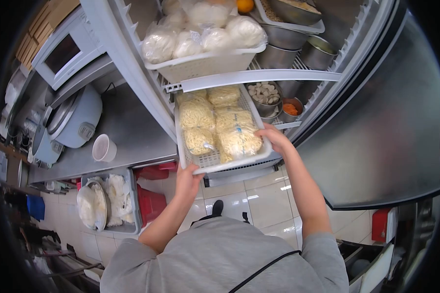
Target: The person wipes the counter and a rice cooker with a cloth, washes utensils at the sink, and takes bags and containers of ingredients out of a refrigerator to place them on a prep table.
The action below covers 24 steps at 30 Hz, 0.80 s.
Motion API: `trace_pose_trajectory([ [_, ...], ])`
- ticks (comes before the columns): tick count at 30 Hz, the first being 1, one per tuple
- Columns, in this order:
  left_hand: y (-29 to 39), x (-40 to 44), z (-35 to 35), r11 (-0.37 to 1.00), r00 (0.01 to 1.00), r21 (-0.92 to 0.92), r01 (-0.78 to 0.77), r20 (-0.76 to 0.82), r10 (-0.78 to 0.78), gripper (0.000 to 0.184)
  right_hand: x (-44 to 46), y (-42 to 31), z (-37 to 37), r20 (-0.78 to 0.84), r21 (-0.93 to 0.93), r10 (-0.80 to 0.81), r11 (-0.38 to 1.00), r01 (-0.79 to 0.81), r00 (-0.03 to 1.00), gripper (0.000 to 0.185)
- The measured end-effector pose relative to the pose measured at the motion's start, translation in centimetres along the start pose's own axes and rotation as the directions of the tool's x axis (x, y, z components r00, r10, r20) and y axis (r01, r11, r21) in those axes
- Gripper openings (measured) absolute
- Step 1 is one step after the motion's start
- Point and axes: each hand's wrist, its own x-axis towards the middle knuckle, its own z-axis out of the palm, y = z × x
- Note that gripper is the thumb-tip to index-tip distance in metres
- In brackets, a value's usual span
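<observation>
A white perforated tray [211, 167] sticks partly out of an open fridge, below a shelf edge [259, 77]. Several clear bags of pale noodles [239, 139] lie in it. My left hand [187, 179] is closed round the tray's near left corner. On the right side my right hand [275, 138] grips the rim beside the front noodle bag. Just right of the tray, inside the fridge, stand a metal bowl of pale pieces [264, 93] and a small container of orange food [292, 107].
Above is a white basket [208, 66] of bagged white food. The fridge door [376, 132] stands open at right. A steel counter [137, 132] at left holds a cup [104, 148] and cookers [78, 119]. A grey bin [134, 200] and red containers [150, 205] sit low left.
</observation>
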Motion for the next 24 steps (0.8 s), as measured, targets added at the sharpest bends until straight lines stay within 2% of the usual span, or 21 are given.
trace_pose_trajectory([
  [3,-0.3,-1.2,-1.1,0.996,1.0,0.086,0.006,0.028,-0.009,0.054,-1.1,-0.2,0.0,0.061,0.072,0.034,0.997,-0.039,0.998,0.048],
  [4,-0.5,0.1,-2.6,0.995,0.996,0.096,0.0,0.088,-0.008,0.056,-1.4,0.2,0.2,0.01,0.042,0.039,0.998,-0.039,0.999,0.05],
  [5,-0.6,1.5,-3.7,0.996,0.997,0.092,-0.005,0.079,-0.003,0.056,-1.4,1.3,0.1,0.021,0.039,0.041,0.998,-0.042,0.999,0.05],
  [7,-0.3,3.7,-4.7,0.998,0.97,0.068,0.008,0.241,-0.024,0.054,-1.1,3.7,-0.1,-0.056,-0.057,-0.056,0.997,0.052,0.997,0.051],
  [8,-0.6,4.4,-4.8,0.998,0.971,0.066,0.003,0.238,-0.019,0.054,-1.3,4.3,-0.1,-0.05,-0.058,-0.058,0.997,0.055,0.997,0.051],
  [10,-0.8,4.5,-4.5,0.946,0.981,0.3,-0.124,0.181,0.072,0.058,-2.4,5.0,0.7,-0.125,-0.097,-0.08,0.993,0.068,0.989,0.051],
  [13,0.0,2.4,-4.2,0.934,0.983,0.331,-0.135,0.16,0.086,0.058,-5.4,5.1,2.1,-0.19,-0.077,-0.105,0.993,0.092,0.976,0.046],
  [16,0.1,-1.4,-4.6,0.915,0.984,0.377,-0.14,0.157,0.085,0.058,-9.3,5.4,2.6,-0.151,-0.114,-0.087,0.991,0.07,0.985,0.041],
  [19,0.2,-7.2,-4.5,0.929,0.993,0.357,-0.1,0.1,0.069,0.059,-13.9,5.5,4.3,-0.156,-0.089,-0.093,0.993,0.08,0.983,0.039],
  [21,-0.2,-10.2,-5.9,0.943,0.995,0.318,-0.095,0.067,0.077,0.058,-15.7,6.2,5.2,-0.101,-0.097,-0.081,0.993,0.071,0.992,0.038],
  [23,-0.1,-13.1,-7.4,0.908,0.998,0.418,-0.036,-0.039,0.057,0.057,-17.0,6.9,6.6,-0.021,-0.086,-0.033,0.996,0.032,0.999,0.039],
  [24,0.0,-14.3,-7.8,0.892,0.995,0.449,-0.054,-0.052,0.086,0.057,-17.0,7.5,7.0,0.009,-0.047,-0.039,0.998,0.039,0.999,0.038],
])
